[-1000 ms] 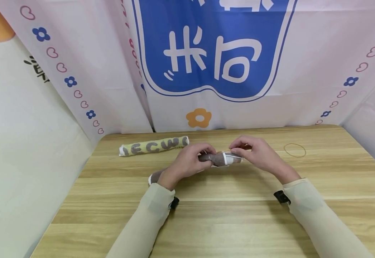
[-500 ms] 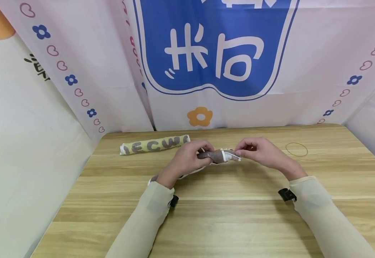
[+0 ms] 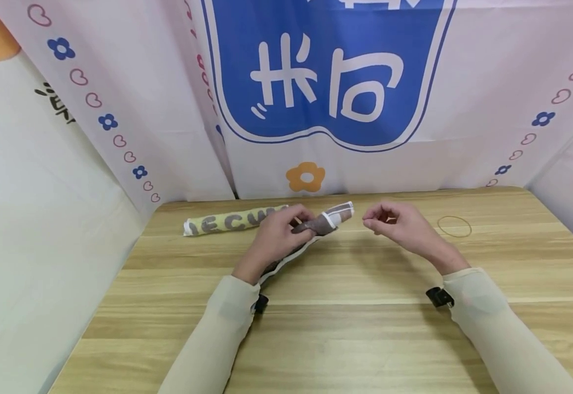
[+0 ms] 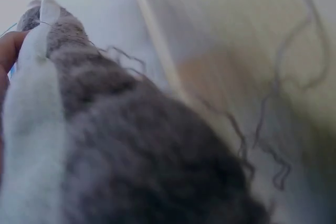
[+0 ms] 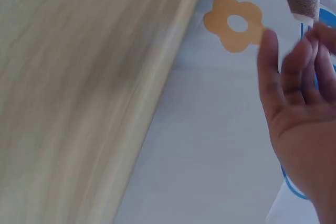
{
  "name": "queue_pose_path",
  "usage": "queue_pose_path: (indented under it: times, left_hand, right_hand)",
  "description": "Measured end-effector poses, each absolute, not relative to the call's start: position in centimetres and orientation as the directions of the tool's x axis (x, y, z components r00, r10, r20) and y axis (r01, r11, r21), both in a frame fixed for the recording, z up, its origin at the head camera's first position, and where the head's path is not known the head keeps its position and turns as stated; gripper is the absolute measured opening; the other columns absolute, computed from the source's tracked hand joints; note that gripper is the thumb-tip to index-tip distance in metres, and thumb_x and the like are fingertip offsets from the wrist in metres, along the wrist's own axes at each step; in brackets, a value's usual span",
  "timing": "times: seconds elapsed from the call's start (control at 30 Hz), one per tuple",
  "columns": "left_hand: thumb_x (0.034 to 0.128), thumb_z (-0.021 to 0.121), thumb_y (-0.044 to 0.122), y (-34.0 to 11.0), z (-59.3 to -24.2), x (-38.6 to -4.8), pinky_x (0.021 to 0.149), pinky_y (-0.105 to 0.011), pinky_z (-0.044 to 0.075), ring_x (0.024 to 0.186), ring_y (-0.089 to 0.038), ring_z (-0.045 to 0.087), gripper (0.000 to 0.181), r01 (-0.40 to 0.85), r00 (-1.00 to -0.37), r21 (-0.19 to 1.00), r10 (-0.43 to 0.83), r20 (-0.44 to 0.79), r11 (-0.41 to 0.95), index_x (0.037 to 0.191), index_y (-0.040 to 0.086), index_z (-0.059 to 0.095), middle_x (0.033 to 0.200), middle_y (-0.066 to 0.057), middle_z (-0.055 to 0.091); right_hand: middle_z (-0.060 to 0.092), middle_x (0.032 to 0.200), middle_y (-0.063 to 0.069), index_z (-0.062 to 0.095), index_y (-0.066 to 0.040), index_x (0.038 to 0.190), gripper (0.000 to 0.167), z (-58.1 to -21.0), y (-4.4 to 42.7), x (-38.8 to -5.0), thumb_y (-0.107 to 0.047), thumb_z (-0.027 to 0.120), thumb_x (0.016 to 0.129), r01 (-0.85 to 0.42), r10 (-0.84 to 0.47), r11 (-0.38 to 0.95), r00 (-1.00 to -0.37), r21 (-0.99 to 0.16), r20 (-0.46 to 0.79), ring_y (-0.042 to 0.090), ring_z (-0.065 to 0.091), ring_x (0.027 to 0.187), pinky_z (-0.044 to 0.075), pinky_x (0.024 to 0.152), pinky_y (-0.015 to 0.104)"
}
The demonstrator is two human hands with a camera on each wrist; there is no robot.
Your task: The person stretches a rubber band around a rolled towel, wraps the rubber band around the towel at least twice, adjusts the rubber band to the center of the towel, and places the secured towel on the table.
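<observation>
My left hand (image 3: 281, 232) grips a rolled grey-brown cloth (image 3: 319, 224) with white edging, which looks like a small towel. The roll slants up to the right, its far end raised and narrower past a white band; my hand and wrist hide much of its lower part. In the left wrist view the fuzzy cloth (image 4: 131, 124) fills the near part, with loose threads (image 4: 278, 77) hanging beside it. To the right of the roll's tip, and apart from it, my right hand (image 3: 401, 227) hovers with fingers loosely bent; I see nothing held in it.
A yellow rolled towel (image 3: 227, 221) with grey letters lies behind my left hand, near the table's back edge. A thin yellowish rubber band (image 3: 455, 226) lies to the right of my right hand. Printed cloth curtains (image 3: 261, 164) stand behind the wooden table (image 3: 345, 328).
My right hand has come away from the end of the grey-brown roll. My left hand has tilted the roll so its right end points up and away.
</observation>
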State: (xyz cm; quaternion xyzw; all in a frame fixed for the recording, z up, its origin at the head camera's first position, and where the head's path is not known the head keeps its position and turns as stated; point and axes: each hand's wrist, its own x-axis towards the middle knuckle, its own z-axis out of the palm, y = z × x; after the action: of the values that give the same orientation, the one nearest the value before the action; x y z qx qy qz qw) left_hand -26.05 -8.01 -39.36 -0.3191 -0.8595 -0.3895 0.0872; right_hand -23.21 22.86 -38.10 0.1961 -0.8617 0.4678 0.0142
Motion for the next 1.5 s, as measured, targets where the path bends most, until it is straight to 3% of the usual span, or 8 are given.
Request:
queue_pose_path:
  times: [0.1, 0.27, 0.47, 0.63, 0.87, 1.17, 1.37, 1.5]
  left_hand:
    - [0.0923, 0.079, 0.009, -7.6, -39.3, -25.9, 0.076, -0.032, 0.057, 0.088, -0.013, 0.069, 0.018, 0.653, -0.744, 0.587, 0.550, 0.380, 0.478, 0.109, 0.013, 0.074, 0.102, 0.002, 0.074]
    - [0.0908, 0.079, 0.007, -7.0, -39.3, -25.6, 0.074, -0.028, 0.054, 0.084, -0.011, 0.063, 0.018, 0.725, -0.667, 0.526, 0.644, 0.374, 0.444, 0.107, 0.014, 0.075, 0.104, 0.003, 0.073]
    - [0.0898, 0.079, 0.006, -6.7, -39.2, -25.4, 0.074, -0.028, 0.051, 0.084, -0.009, 0.059, 0.021, 0.755, -0.626, 0.500, 0.694, 0.357, 0.424, 0.108, 0.017, 0.077, 0.105, 0.006, 0.072]
    - [0.0894, 0.079, 0.007, -6.8, -39.1, -25.3, 0.078, -0.028, 0.052, 0.089, -0.008, 0.061, 0.023, 0.754, -0.628, 0.489, 0.698, 0.343, 0.438, 0.110, 0.018, 0.079, 0.108, 0.007, 0.073]
    - [0.0896, 0.078, 0.008, -6.9, -38.8, -25.0, 0.082, -0.029, 0.053, 0.095, -0.007, 0.064, 0.026, 0.768, -0.616, 0.460, 0.712, 0.338, 0.446, 0.113, 0.019, 0.082, 0.111, 0.007, 0.073]
    - [0.0897, 0.078, 0.009, -7.0, -38.6, -24.9, 0.081, -0.029, 0.053, 0.091, -0.007, 0.063, 0.026, 0.752, -0.633, 0.463, 0.710, 0.308, 0.470, 0.113, 0.021, 0.082, 0.108, 0.009, 0.072]
    - [0.0869, 0.082, 0.010, -7.0, -38.9, -25.1, 0.080, -0.028, 0.053, 0.090, -0.008, 0.063, 0.024, 0.745, -0.652, 0.447, 0.683, 0.329, 0.495, 0.109, 0.019, 0.080, 0.109, 0.008, 0.073]
    - [0.0850, 0.085, 0.011, -7.1, -39.0, -25.2, 0.075, -0.027, 0.052, 0.085, -0.009, 0.061, 0.022, 0.751, -0.652, 0.434, 0.665, 0.364, 0.498, 0.105, 0.018, 0.079, 0.106, 0.007, 0.073]
  right_hand:
    - [0.072, 0.100, 0.010, 0.076, -0.008, 0.111, 0.011, -38.1, 22.4, -23.2, -0.015, 0.073, 0.103, -0.400, -0.284, 0.475, -0.913, -0.784, 0.294, 0.028, 0.066, 0.087, 0.056, 0.074, 0.027]
    - [0.075, 0.117, 0.007, 0.077, -0.006, 0.116, 0.015, -38.5, 21.4, -23.5, -0.007, 0.069, 0.104, -0.530, -0.333, 0.460, -0.846, -0.712, 0.415, 0.023, 0.069, 0.101, 0.058, 0.088, 0.035]
    - [0.075, 0.121, 0.010, 0.076, -0.004, 0.123, 0.023, -39.6, 20.5, -23.5, 0.002, 0.068, 0.101, -0.571, -0.443, 0.422, -0.808, -0.704, 0.389, 0.026, 0.071, 0.106, 0.059, 0.092, 0.047]
    - [0.075, 0.117, 0.010, 0.077, -0.005, 0.121, 0.026, -39.7, 20.3, -23.5, 0.006, 0.070, 0.098, -0.570, -0.453, 0.414, -0.805, -0.710, 0.383, 0.024, 0.071, 0.103, 0.059, 0.091, 0.046]
    - [0.073, 0.131, 0.008, 0.078, -0.008, 0.126, 0.034, -39.6, 20.2, -23.2, 0.009, 0.069, 0.098, -0.575, -0.531, 0.391, -0.779, -0.719, 0.335, 0.029, 0.070, 0.115, 0.057, 0.097, 0.048]
    - [0.076, 0.103, -0.007, 0.080, -0.016, 0.105, 0.018, -39.8, 20.3, -23.3, -0.001, 0.071, 0.100, -0.489, -0.505, 0.476, -0.832, -0.731, 0.229, 0.019, 0.068, 0.097, 0.056, 0.088, 0.042]
    - [0.072, 0.094, -0.002, 0.077, -0.013, 0.101, 0.006, -39.5, 20.8, -23.3, -0.010, 0.071, 0.102, -0.418, -0.453, 0.476, -0.871, -0.774, 0.191, 0.020, 0.063, 0.085, 0.053, 0.075, 0.031]
    - [0.073, 0.095, 0.005, 0.075, -0.006, 0.101, 0.005, -39.5, 21.4, -23.3, -0.010, 0.071, 0.101, -0.346, -0.455, 0.403, -0.879, -0.847, 0.142, 0.021, 0.066, 0.086, 0.055, 0.075, 0.028]
